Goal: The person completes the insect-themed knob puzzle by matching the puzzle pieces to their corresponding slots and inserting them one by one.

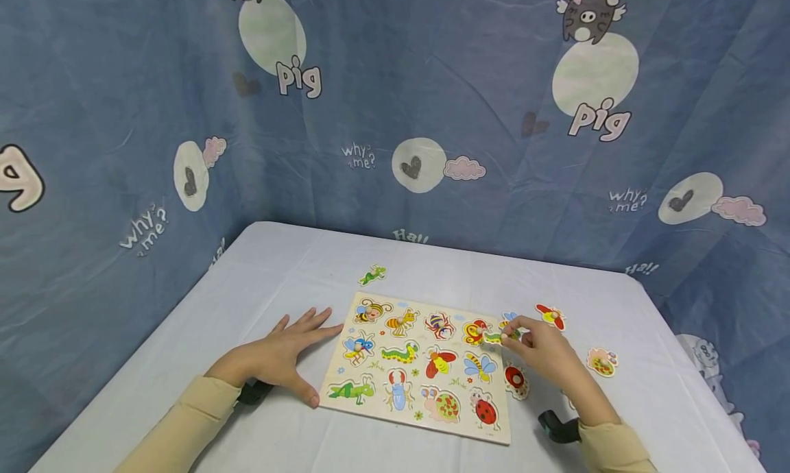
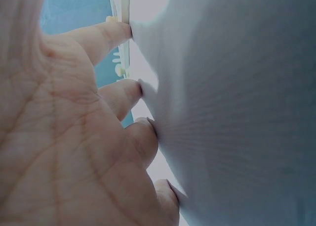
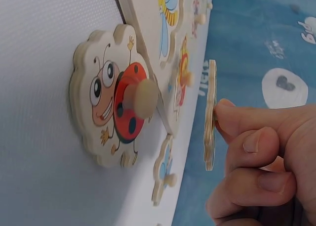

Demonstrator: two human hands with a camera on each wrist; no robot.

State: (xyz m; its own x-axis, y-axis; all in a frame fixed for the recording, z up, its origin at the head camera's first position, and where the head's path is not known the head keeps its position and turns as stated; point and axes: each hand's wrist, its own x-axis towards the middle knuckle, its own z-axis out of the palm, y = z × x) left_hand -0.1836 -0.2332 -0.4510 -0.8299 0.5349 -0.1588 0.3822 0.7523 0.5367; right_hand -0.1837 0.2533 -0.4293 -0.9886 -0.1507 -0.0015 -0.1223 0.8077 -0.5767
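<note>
A wooden insect puzzle board [image 1: 395,370] lies on the table. At its left edge, my left hand [image 1: 278,353] rests spread, its thumb at the near left corner and a fingertip by the left side. In the left wrist view its fingers [image 2: 118,100] touch the white cloth. Above the board's right edge my right hand [image 1: 543,353] pinches a green caterpillar piece [image 1: 492,337]. The right wrist view shows that caterpillar piece [image 3: 210,117] edge-on, raised clear of the board. A ladybug piece [image 1: 516,380] with a wooden knob lies beside the board, below this hand.
Other loose pieces lie around the board: a green grasshopper [image 1: 372,275] behind it, a red-winged beetle [image 1: 551,317] and a snail [image 1: 601,362] to the right. A blue-winged piece [image 3: 163,169] is near the board's far right corner. Blue curtains [image 1: 432,103] hang behind the table.
</note>
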